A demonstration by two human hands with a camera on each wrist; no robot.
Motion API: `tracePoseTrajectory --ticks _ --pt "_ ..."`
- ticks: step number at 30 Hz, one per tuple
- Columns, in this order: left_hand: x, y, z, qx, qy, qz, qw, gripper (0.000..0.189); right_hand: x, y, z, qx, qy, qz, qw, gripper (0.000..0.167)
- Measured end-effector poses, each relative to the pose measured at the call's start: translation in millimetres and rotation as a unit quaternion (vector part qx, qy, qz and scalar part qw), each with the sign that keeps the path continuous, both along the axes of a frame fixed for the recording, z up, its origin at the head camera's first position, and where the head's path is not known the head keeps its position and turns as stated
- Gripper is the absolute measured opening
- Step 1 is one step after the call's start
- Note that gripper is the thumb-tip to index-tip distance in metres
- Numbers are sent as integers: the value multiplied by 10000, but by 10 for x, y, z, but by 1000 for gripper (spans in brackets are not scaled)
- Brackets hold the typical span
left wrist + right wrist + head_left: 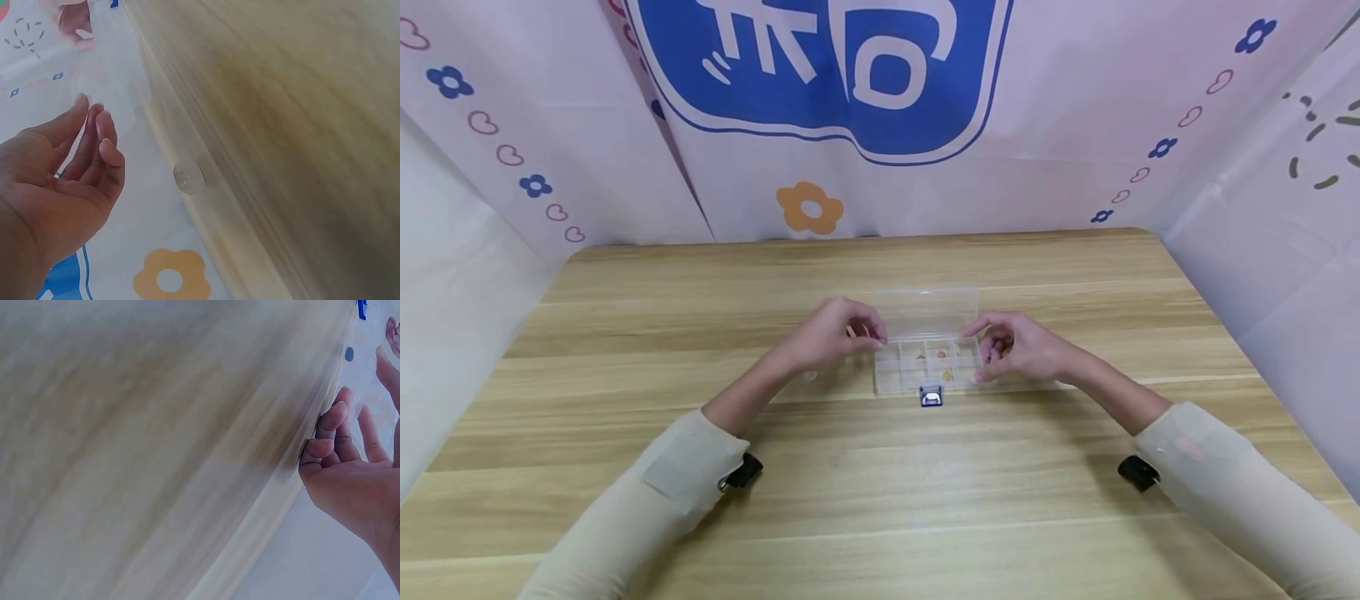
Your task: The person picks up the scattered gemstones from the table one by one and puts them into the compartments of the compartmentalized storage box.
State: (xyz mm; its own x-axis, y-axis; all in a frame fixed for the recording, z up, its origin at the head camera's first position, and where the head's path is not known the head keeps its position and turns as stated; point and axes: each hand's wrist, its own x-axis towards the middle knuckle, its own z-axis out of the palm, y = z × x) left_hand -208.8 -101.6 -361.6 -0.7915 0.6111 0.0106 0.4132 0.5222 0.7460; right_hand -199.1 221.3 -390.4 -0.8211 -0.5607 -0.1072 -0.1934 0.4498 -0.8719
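Note:
A clear plastic compartment box (889, 387) lies on the table, its transparent lid (925, 310) raised at the back. A few small orange and yellow bits (942, 355) sit in its compartments. At the box's back left corner is my left hand (838, 335), thumb and forefinger tips brought together. Between those tips a small pale piece (92, 100) faintly shows, its kind unclear. My right hand (1024, 346) grips the box's right end, thumb at the front corner and forefinger toward the back. In the right wrist view, the right hand (350, 469) lies along the table.
A clear round disc (189, 179) lies on the wooden table (880, 500) to the left of the box. Directly at the box's front edge is a small dark blue latch-like piece (931, 396). A printed cloth (1037, 192) hangs behind the table.

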Motion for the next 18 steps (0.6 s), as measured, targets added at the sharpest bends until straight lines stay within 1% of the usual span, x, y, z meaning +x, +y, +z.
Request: tracePoseTrajectory --ticks 9,18 --pt "-18 50 -24 -116 -50 108 9999 5 -14 2 -14 -15 5 27 10000 57" --pt "-29 51 -29 -162 -20 101 9998 6 -6 0 -7 -33 -23 7 10000 56"
